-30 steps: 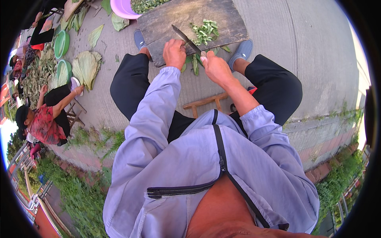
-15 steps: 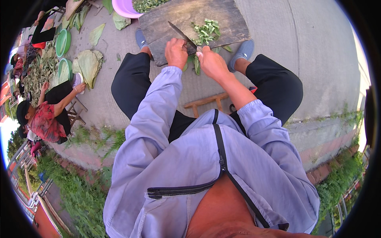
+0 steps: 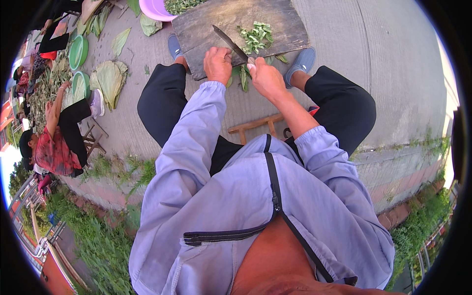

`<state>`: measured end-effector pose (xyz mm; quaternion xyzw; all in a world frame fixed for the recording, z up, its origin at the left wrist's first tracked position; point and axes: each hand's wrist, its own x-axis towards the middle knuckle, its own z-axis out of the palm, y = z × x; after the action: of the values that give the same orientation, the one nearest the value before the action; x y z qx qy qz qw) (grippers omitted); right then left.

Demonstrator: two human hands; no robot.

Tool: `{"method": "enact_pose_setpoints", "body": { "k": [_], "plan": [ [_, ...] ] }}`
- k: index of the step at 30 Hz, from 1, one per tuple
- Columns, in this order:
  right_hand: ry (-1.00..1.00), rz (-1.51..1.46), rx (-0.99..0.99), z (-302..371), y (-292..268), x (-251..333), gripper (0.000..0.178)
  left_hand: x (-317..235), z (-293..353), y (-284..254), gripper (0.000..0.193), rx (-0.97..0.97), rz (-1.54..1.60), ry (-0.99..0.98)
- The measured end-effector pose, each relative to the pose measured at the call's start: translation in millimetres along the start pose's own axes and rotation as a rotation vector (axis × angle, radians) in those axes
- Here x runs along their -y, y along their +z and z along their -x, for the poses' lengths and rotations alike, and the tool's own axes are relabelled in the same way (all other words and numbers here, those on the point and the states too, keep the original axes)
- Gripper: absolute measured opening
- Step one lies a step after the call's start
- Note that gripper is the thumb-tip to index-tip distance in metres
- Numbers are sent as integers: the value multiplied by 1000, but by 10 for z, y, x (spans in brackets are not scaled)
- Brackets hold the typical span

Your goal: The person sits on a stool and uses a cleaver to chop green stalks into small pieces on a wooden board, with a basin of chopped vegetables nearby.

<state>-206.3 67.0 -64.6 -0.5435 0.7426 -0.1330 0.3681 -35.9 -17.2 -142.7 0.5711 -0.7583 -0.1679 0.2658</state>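
The right hand is closed around a knife whose blade slants up-left over the wooden chopping board, while the left hand clutches green stalks just beside it, chopped greens lying beyond.

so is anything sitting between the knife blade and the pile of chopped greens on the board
Nothing visible does. The knife lies slanted on the wooden board, with bare wood between its blade and the chopped greens. The left hand and right hand are at the board's near edge.
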Motion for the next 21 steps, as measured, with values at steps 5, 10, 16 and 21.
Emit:
{"method": "enact_pose_setpoints", "body": {
  "k": [5,10,16,21],
  "plan": [
    [-10,7,2,67,-36,12,40,-8,5,-2,11,-7,6,-6],
    [-56,-16,-42,111,-7,-26,40,-10,0,1,10,-4,3,-27],
    [-62,-55,-38,115,46,-94,40,-16,-8,1,11,4,-7,-38],
    [-50,-83,-26,109,63,-85,40,-3,-4,16,11,-11,0,-34]
  ]
}}
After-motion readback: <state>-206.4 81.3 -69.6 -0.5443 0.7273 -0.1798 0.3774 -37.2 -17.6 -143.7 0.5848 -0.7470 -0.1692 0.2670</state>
